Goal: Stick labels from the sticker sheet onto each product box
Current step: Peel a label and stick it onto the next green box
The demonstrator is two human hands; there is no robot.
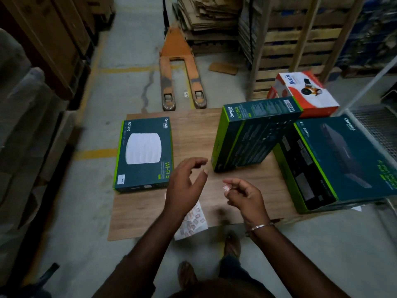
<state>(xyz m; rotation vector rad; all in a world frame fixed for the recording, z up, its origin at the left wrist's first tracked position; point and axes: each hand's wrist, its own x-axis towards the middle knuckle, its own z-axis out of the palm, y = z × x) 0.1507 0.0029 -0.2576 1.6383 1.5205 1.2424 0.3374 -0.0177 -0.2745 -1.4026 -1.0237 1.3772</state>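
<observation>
A small red-edged label (226, 187) is pinched at the fingertips of my right hand (245, 195), above the wooden table (193, 134). My left hand (187, 186) hovers beside it with fingers loosely spread, holding nothing. Under my left wrist lies the sticker sheet (194, 221) at the table's near edge, partly hidden. A flat dark Omada box (144, 153) lies at the left and carries a white label near its front left corner. A second Omada box (251, 134) leans tilted against a large dark box (335, 162) at the right.
A red and white Ikon box (306, 93) sits behind the boxes at the back right. An orange pallet jack (180, 69) stands on the floor beyond the table. Wooden pallets, flattened cardboard and shelving surround the aisle. A wire cage is at the far right.
</observation>
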